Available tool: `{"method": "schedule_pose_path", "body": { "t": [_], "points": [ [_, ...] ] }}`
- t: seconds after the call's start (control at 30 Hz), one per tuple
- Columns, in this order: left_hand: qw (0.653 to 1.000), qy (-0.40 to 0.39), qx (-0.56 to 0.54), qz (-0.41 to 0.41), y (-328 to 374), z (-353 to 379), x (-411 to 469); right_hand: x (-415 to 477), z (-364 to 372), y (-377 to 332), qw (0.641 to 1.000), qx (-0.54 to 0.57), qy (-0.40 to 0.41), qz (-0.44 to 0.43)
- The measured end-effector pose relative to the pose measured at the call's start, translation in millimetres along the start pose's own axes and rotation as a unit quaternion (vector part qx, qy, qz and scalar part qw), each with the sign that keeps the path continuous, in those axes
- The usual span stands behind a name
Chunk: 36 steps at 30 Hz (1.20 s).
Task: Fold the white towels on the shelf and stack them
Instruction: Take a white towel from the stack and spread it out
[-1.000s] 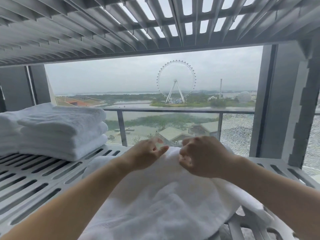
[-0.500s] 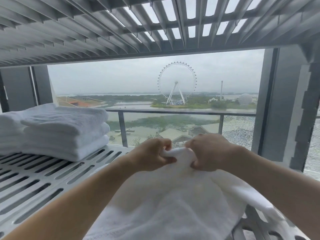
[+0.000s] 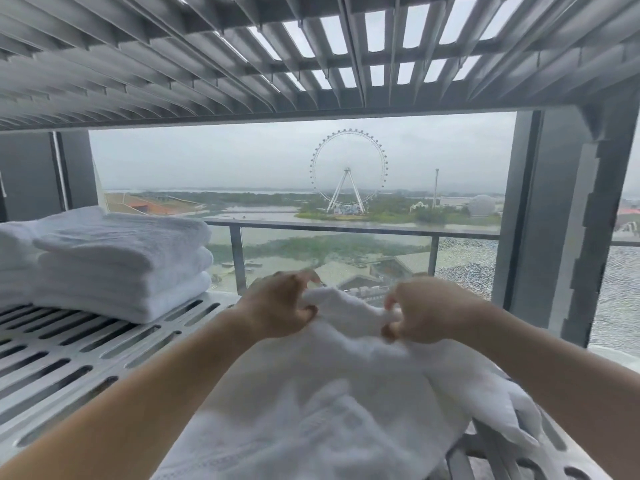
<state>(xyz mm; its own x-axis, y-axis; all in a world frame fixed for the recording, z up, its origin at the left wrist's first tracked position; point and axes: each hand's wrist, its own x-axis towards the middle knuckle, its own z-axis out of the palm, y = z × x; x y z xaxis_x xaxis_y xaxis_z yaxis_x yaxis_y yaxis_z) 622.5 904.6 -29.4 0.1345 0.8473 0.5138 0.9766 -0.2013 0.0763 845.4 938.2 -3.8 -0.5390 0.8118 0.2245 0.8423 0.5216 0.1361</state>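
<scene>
Both of the person's bare arms reached forward over the slatted white shelf (image 3: 69, 358), and between them lay the loose white towel (image 3: 329, 393), rumpled and unfolded, spread across the middle of the shelf with its near part falling toward the person and one corner trailing off to the right over the open slots. The left hand (image 3: 280, 306) had its fingers curled and its thumb tucked under, pinching a bunch of the towel's far edge; the right hand (image 3: 429, 313) did the same on its side, fingers bent in and gripping the cloth. The two hands sat near each other but apart, with a small hump of towel raised between them, lifted a little off the shelf. Over to the left, well away from the hands, the stack of folded towels (image 3: 121, 265) rested on the same shelf, three thick layers neatly squared, and just behind it at the picture's edge I could make out another folded pile (image 3: 14, 258), partly cut off. Above everything ran the ribbed underside of the upper shelf (image 3: 207, 64). Past the shelf was a window with a glass balcony railing (image 3: 346, 228), and far off, under a grey sky, a big Ferris wheel (image 3: 348, 171) stood beside the water
</scene>
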Motion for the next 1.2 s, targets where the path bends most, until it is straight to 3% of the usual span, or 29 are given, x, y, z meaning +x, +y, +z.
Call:
{"method": "schedule_pose_path", "body": {
  "t": [0.1,0.17,0.23,0.3,0.37,0.43,0.5,0.6,0.7,0.77,0.93,1.2],
  "points": [
    [0.999,-0.024,-0.019,0.012,-1.8,-8.3,0.9,3.3,-1.0,2.0,0.997,0.05,0.064,0.005],
    [0.999,-0.013,-0.046,0.006,-7.2,-18.8,3.2,7.8,0.2,5.3,0.98,0.081,0.179,0.023],
    [0.997,0.065,-0.044,0.004,-10.8,-24.7,5.2,12.2,2.2,7.9,0.944,0.102,0.309,0.053],
    [0.992,0.128,0.0,0.009,-10.1,-20.7,5.5,18.3,9.2,9.0,0.929,0.09,0.354,0.051],
    [0.992,0.095,0.079,0.01,-9.5,-10.1,3.7,25.3,23.5,10.3,0.948,0.084,0.307,0.019],
    [0.987,0.018,0.157,-0.007,-10.3,4.5,0.4,33.0,41.1,14.1,0.979,0.096,0.18,-0.023],
    [0.98,-0.001,0.2,0.001,-9.8,13.0,-1.2,37.0,53.2,19.1,0.99,0.128,0.031,-0.043],
    [0.996,-0.012,0.088,-0.016,-0.3,9.1,-0.1,37.1,60.5,25.1,0.987,0.134,-0.081,-0.049],
    [0.984,-0.177,0.029,-0.009,16.8,24.2,-4.5,31.3,62.2,24.1,0.988,0.115,-0.095,-0.045],
    [0.975,-0.217,0.034,-0.035,24.4,42.9,-12.9,26.6,63.1,20.2,0.99,0.1,-0.094,-0.03],
    [0.987,-0.155,0.025,-0.026,26.6,49.8,-28.0,9.1,61.6,6.0,0.992,0.085,-0.093,0.017],
    [0.989,-0.147,-0.02,0.01,26.2,21.3,-80.9,-49.0,27.4,-33.4,0.987,0.069,-0.142,0.032]
  ]
}}
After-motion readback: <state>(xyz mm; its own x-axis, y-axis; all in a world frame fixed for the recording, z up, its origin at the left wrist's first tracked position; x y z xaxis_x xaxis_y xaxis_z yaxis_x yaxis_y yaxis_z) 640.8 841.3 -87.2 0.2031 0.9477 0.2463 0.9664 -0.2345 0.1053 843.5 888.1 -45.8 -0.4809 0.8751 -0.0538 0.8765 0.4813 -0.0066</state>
